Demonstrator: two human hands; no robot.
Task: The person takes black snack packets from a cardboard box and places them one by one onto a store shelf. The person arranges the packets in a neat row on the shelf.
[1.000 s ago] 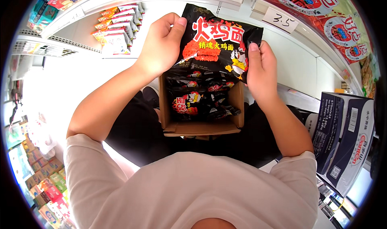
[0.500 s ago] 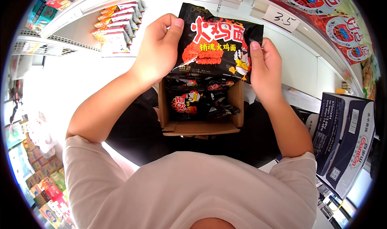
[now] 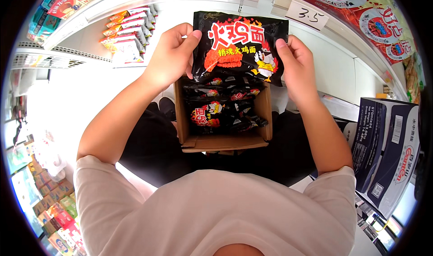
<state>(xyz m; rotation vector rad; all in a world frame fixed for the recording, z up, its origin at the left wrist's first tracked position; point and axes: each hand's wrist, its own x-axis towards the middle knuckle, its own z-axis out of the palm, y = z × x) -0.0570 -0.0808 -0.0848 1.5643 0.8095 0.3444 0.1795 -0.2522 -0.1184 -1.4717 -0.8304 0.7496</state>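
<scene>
Left hand (image 3: 173, 53) at 11 o'clock is pinching the left edge of a black printed packet (image 3: 239, 69), thumb in front, fingers mostly hidden behind, while right hand (image 3: 297, 69) at 2 o'clock is gripping its right edge likewise, both nearly closed. Packet is facing up at 12 o'clock, overlapping the far end of an open cardboard box (image 3: 225, 144), where similar black packets (image 3: 216, 114) are lying; a dark-blue-and-white carton (image 3: 383, 152) is sitting at 3 o'clock.
</scene>
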